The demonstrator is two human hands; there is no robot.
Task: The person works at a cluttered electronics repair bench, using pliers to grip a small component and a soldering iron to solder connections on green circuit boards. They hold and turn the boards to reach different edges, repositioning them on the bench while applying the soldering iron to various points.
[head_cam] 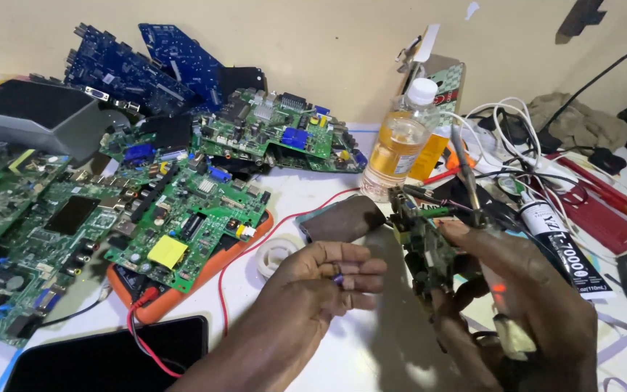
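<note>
Above a cluttered white surface (371, 341), the right hand (524, 305) grips a small circuit board (426, 243) while the left hand (324, 279) pinches a tiny purple component (338, 278).

White table (371, 348), green circuit boards (183, 218), bottle (400, 145), tape roll (277, 254)

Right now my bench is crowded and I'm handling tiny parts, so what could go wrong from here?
1. The small purple component pinched in the left hand could slip and vanish among the stacked green circuit boards.
2. The bottle of amber liquid stands just behind the small board in the right hand; a knock might tip it.
3. The red lead runs under the left wrist and may snag.
</note>
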